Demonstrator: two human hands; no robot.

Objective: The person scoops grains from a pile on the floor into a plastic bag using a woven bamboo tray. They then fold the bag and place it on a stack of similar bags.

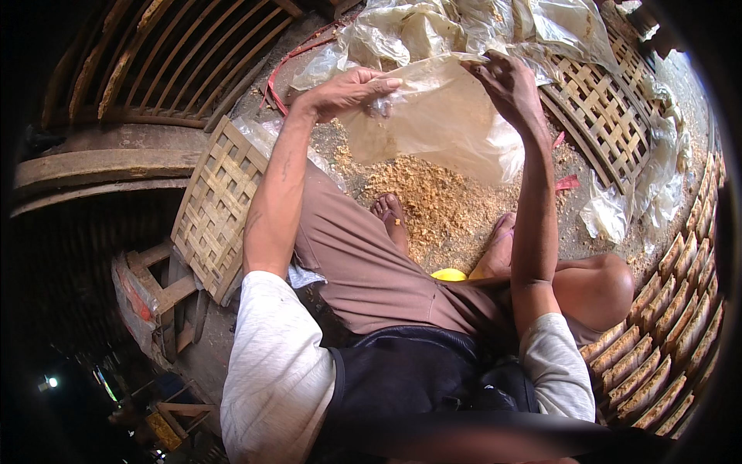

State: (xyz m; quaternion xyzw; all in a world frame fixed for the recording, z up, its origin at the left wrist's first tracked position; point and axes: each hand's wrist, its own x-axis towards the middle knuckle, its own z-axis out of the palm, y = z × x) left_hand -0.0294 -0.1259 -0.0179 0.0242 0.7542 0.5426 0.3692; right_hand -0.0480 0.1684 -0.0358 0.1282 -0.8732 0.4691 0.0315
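Between my two raised hands hangs a cloudy, translucent plastic sheet or bag (429, 122); its exact form cannot be told. My left hand (365, 93) pinches its left upper edge, thumb on top, with some fingers behind the plastic. The right upper corner is gripped by my right hand (501, 78), fingers curled. Below the hanging plastic, a heap of orange-brown crumbs (443, 203) covers the floor between my sandalled feet. A yellow round object (449, 275) shows partly beside my right foot.
Crumpled plastic sheets (406, 35) lie beyond my hands. Woven bamboo panels stand at left (220, 209) and lie at right (608, 110). Rows of crumb-coated slabs (655, 348) fill the lower right. A wooden slatted rack (191, 58) is upper left, a wooden stool (168, 290) below it.
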